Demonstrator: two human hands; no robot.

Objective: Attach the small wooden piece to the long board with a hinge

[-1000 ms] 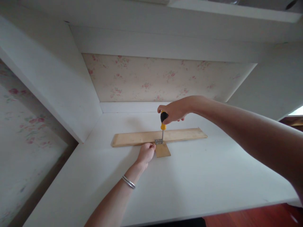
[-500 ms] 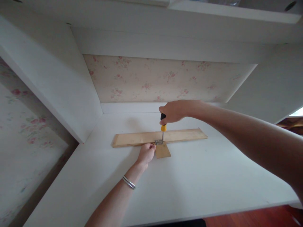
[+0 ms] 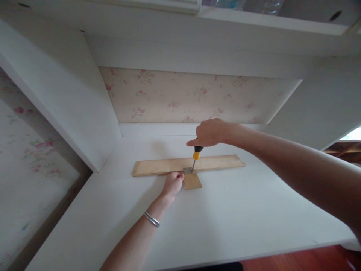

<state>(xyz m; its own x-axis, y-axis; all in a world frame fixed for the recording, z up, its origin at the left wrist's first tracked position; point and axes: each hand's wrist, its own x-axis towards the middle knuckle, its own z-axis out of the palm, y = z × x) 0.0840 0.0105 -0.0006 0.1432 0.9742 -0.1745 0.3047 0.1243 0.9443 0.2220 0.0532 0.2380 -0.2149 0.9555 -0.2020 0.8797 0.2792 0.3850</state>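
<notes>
Most of the screwdriver [image 3: 195,157] handle is hidden by the right hand [image 3: 209,132]; the hinge [image 3: 187,171] is too small for detail.

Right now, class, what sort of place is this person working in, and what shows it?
Probably a home room: a white built-in desk beneath a shelf, backed by floral wallpaper. The right hand holds a screwdriver over a wooden strip.

Home: floral wallpaper [image 3: 186,98], white desk [image 3: 225,218].

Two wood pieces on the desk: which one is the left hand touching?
The small square wood piece, just right of the left hand; the long wood strip lies behind it.
</notes>
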